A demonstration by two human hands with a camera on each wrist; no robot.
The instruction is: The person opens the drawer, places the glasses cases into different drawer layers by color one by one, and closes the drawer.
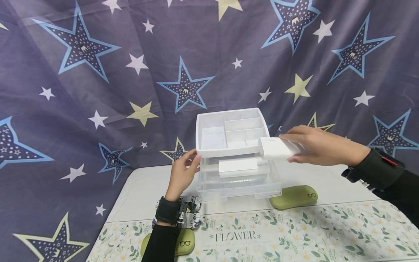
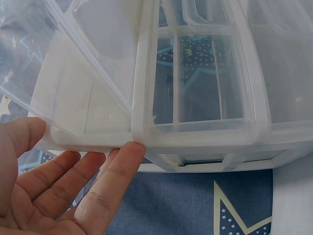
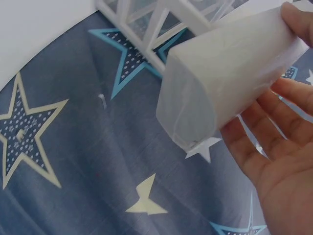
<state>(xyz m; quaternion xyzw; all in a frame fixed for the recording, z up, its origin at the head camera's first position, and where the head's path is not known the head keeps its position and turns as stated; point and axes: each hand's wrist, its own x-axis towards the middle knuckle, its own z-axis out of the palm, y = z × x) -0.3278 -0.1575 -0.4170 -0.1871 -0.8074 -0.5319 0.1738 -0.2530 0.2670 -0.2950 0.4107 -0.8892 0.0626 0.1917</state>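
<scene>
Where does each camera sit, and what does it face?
Head: head-worn, facing forward and down at the drawer organizer; left hand, right hand, sleeves show.
Left wrist: worn there, facing the organizer; left hand shows.
Right wrist: worn there, facing the held white box; right hand shows.
Head and right wrist share the box.

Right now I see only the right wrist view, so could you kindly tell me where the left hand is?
Observer: The left hand holds the plastic organizer at its left side, near the top tray.
Operator: Thank you; besides the white box in the right hand, do you see another?
Observer: Yes, a second white box shows through the organizer's clear plastic, below the top tray.
</scene>
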